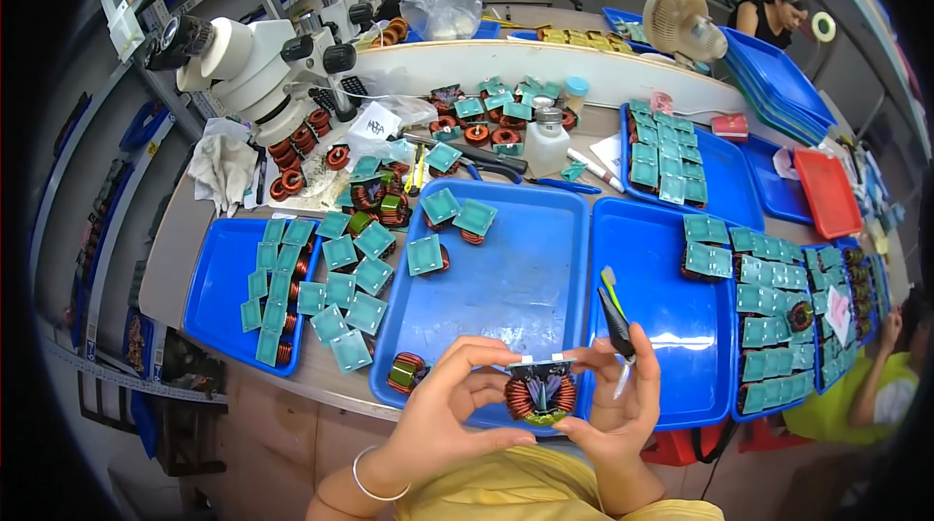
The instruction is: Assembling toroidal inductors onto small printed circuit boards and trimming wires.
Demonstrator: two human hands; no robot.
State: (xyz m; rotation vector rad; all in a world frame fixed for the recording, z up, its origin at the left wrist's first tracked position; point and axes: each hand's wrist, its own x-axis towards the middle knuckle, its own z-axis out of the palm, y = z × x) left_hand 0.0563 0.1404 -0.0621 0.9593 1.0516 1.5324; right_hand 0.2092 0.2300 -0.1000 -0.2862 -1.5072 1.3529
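I have the left hand (435, 416) and right hand (620, 416) pinching one copper-wound toroidal coil (541, 396), the right also holding a black-handled tool (616, 324).

A grey-brown table (178, 244) runs across the view, its edges bent by the lens. Directly on it lie a left blue tray (216, 278), a wide middle blue tray (477, 302) and, just beside that, a right blue tray (647, 292), while loose green-topped coils (341, 289) crowd the strip between the left and middle trays. Behind the middle tray stands a squat bottle (547, 148), with dark-handled pliers (496, 167) lying near it.
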